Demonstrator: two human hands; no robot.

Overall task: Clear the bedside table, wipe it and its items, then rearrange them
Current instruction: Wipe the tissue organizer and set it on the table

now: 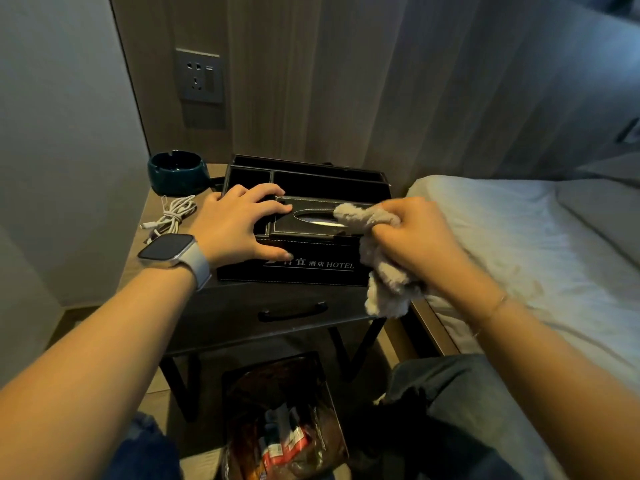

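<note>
1. The right hand [412, 233] is bunching a cloth [377, 258] and rubbing the lid of the tissue box [298, 237]; a hard stroke risks pushing the box off the bedside table's [138, 258] front edge.
2. The left hand [239, 226] is lying spread, steadying the box's left end.
3. The ashtray [176, 171] and cable [173, 213] are sitting near the table's back left corner, well apart from the cloth.

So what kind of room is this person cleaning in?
Most likely a hotel bedroom. The black tissue box organizer has "HOTEL" printed on its front, it sits on a small bedside table, and a bed with white sheets stands right beside it.
</note>
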